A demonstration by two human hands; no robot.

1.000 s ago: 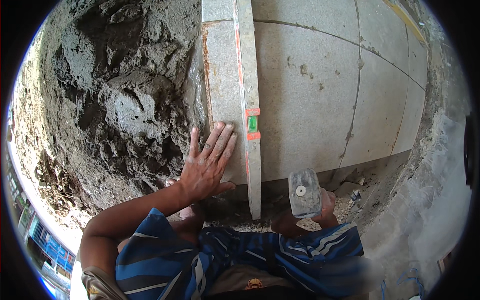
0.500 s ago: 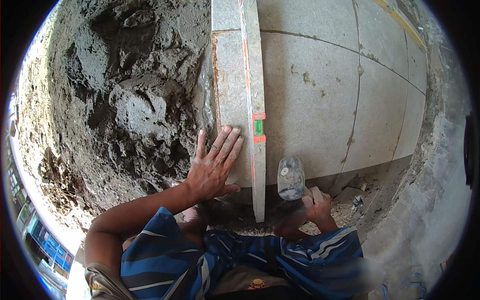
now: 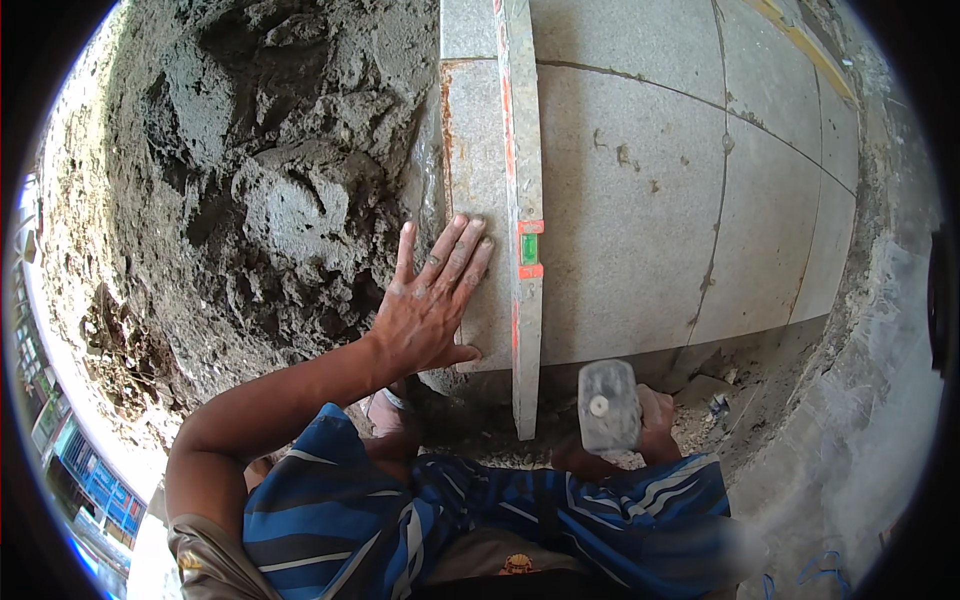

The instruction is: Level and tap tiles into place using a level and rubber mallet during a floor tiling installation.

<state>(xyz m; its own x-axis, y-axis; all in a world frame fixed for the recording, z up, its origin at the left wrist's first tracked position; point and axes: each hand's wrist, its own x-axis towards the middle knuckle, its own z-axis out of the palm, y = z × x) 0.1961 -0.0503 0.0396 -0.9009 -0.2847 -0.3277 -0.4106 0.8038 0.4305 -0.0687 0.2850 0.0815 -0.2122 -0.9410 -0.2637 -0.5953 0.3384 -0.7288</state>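
Note:
My left hand [image 3: 430,300] lies spread on the left edge of a grey floor tile [image 3: 620,230], its fingers pointing away from me and the thumb near the tile's front edge. A long spirit level [image 3: 526,180] with a green vial in an orange frame rests lengthwise on the tile, just right of that hand. My right hand [image 3: 655,422] is closed round the handle of a rubber mallet [image 3: 607,405]. The mallet's grey, dusty head is held up in front of the tile's near edge, right of the level's end. The handle is mostly hidden by the head and fingers.
Rough wet mortar [image 3: 290,200] fills the ground left of the tiles. More laid tiles [image 3: 770,220] with dark joints extend to the right. A concrete strip [image 3: 850,380] runs along the right side, and a yellowish wooden batten [image 3: 800,40] lies at the far right.
The mallet has moved toward me and slightly right, its head now off the tile's front edge. My left hand remains spread on the tile. The whole view has shifted a little.

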